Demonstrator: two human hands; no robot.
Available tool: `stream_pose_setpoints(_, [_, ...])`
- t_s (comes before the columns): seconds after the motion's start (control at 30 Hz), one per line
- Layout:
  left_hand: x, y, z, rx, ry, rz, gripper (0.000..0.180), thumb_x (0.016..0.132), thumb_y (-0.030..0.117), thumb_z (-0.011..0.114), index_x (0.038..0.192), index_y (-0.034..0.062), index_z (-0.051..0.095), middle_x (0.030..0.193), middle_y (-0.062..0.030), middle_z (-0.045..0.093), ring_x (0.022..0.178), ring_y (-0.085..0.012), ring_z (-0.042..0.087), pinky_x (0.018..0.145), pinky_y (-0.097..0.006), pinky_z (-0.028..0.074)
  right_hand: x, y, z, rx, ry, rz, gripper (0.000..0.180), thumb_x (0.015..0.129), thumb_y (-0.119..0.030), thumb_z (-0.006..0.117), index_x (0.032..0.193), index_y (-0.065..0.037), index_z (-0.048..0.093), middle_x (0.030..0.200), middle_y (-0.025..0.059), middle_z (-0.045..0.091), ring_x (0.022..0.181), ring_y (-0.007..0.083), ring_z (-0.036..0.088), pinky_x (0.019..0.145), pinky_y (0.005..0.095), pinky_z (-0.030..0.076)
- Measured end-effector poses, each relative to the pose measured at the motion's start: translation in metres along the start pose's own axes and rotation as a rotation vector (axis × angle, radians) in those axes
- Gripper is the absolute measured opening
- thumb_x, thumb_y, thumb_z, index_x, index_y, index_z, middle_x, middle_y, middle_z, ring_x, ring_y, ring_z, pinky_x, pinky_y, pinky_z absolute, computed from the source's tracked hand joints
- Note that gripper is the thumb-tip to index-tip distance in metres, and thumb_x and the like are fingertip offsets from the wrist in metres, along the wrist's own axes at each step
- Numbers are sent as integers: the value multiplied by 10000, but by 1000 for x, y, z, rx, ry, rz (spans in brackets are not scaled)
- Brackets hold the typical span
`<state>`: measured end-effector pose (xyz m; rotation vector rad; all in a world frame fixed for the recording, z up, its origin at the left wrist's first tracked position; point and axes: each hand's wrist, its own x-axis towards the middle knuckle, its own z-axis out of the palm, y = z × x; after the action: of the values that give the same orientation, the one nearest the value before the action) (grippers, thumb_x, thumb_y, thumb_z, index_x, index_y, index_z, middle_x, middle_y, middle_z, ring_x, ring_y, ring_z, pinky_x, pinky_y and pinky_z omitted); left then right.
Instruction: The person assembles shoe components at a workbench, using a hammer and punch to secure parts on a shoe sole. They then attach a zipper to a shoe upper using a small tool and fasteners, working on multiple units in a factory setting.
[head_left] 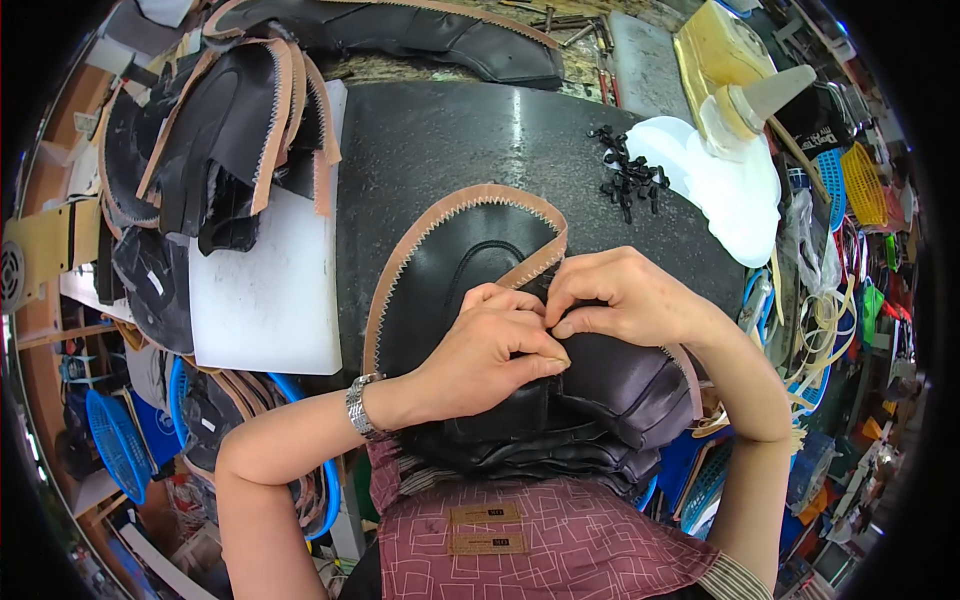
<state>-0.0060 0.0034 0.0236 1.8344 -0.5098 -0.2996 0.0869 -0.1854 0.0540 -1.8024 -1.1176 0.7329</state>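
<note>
A black leather shoe upper (480, 262) with a tan, zigzag-stitched edge lies over the near edge of the dark work board, partly on my lap. My left hand (497, 345), with a metal watch on its wrist, pinches the upper's leather near its middle, thumb and fingers together. Right beside it, my right hand (620, 300) is closed with thumb and forefinger tips meeting at the same spot. Whatever is between those right fingertips is too small and covered to make out. Further black leather (520, 450) hangs in folds below my hands.
Small black pieces (632, 172) lie heaped on the dark board (430, 130). A white bottle with a cone nozzle (765, 100) stands at the far right by a white sheet (740, 200). More uppers (225, 130) are piled at left over a white block (265, 310).
</note>
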Motion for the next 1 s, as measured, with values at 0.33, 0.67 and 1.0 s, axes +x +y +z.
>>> stream_pose_setpoints(0.33, [-3,-6,17,115,60,78,90,808,216,658,802,141,707,667,23,556,974,-167,520,942,-380,260,0,-2,-5,-57,-35,-68,149,699,-42,689,827,-19,615,781,95,605,724,275,608,623,352,494])
stream_pose_setpoints(0.67, [0,-10,14,145,40,78,119,798,197,628,771,119,715,688,-12,624,973,-205,531,951,-398,274,-8,-40,15,-895,34,-405,119,638,-114,617,710,-61,540,673,51,492,608,230,533,723,356,501])
stream_pose_setpoints(1.0, [-1,-6,11,76,17,63,107,803,214,649,789,133,718,639,14,569,950,-178,523,941,-381,272,-20,2,8,182,27,188,203,749,-101,694,877,-13,564,957,75,581,951,203,556,853,327,425])
